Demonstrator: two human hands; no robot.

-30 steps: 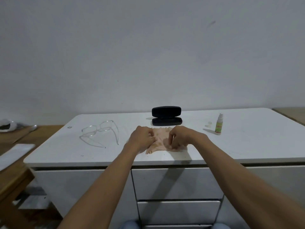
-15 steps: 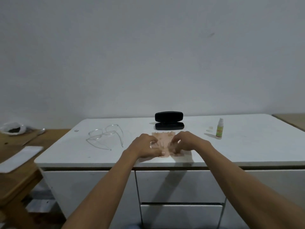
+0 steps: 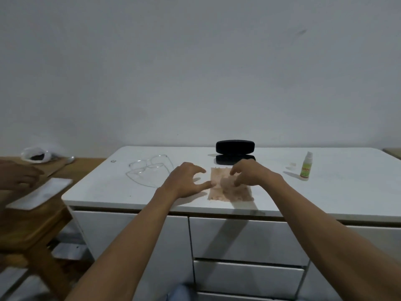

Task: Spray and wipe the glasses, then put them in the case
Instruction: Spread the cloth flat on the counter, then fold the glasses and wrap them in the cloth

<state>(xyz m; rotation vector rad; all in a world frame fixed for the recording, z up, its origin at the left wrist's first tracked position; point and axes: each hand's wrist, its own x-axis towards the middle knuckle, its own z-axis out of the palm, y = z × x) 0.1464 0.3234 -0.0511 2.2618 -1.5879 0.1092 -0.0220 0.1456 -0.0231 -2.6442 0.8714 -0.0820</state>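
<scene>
Neither hand holds anything: left hand (image 3: 186, 181) spread, thumb touching cloth (image 3: 230, 187) edge; right hand (image 3: 249, 174) loosely curled over the cloth. Glasses (image 3: 149, 170) lie left of the left hand, nearer it, temples unfolded toward the person; case (image 3: 235, 152) open behind the cloth.

On the white cabinet (image 3: 325, 196) lie one pair of clear-framed glasses (image 3: 149, 169), one open black glasses case (image 3: 235, 152), one pink cloth (image 3: 230, 187), one small spray bottle (image 3: 306, 166) and one bottle cap (image 3: 292, 164), and two hands reach over them.
</scene>
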